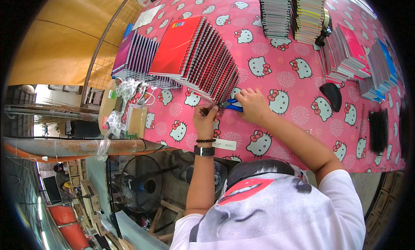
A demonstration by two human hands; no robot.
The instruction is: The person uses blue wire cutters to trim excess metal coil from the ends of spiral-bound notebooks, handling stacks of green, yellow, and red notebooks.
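Observation:
A fanned stack of red spiral-bound notebooks (176,46) lies on the pink table, its dark wire coils facing right. My right hand (256,106) is closed around the blue handles of a pair of pliers (234,105). The pliers' jaws point left, at the near lower corner of the stack. Just beside the jaws, my left hand (204,124) has its thumb and fingers drawn together at that same corner. Something dark and wiry shows between these fingers, too small to make out.
Purple spiral notebooks (132,55) lie left of the red stack. Tall notebook stacks (276,14) stand at the back, pink books (346,51) at right. A black rounded object (331,97) and black coils (378,131) lie right. A paper slip (225,145) sits near my left wrist.

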